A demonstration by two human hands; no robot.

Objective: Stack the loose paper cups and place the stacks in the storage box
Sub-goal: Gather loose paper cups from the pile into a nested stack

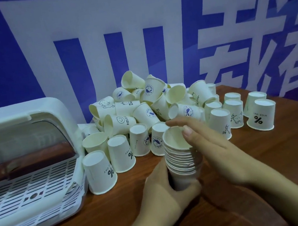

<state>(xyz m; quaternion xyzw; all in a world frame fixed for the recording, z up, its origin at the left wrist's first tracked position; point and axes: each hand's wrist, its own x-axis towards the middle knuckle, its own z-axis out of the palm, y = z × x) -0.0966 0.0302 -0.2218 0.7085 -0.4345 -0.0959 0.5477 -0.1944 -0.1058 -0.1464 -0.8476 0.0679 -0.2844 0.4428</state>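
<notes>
Behind everything hangs a big blue banner (23,53) with white letters. Next, the brown surface (282,152) holds a white storage box (27,157) on the left, its lid up. A pile of loose cups (143,104) sits in the middle. Close by, the left hand (166,192) wraps its fingers round the stack of cups (182,163). The right hand (211,146) rests straight fingers on the stack's top rim.
</notes>
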